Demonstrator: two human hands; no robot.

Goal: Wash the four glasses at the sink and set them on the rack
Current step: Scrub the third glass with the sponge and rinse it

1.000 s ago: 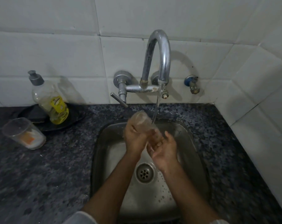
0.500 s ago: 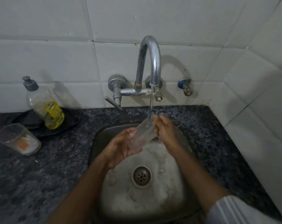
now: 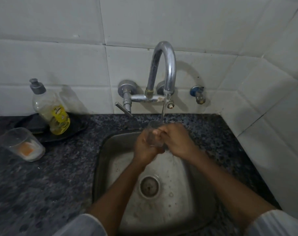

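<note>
Head view: glass (image 3: 153,133) upright under the tap (image 3: 163,68) stream, over the sink (image 3: 201,193).
Left hand (image 3: 144,148): fingers wrapped round its base.
Right hand (image 3: 176,140): fingers pinching the rim.
Tip: rotate it slowly, grip firm, it's slippery!

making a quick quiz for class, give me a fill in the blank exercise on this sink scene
1. Both hands hold a clear glass under the running ____.
2. The soap bottle with the yellow label stands on a dark ____.
3. The left hand and right hand work above the steel ____.
4. The plastic cup on the counter lies to the ____ of the sink.

Missing words: tap; tray; sink; left
</note>
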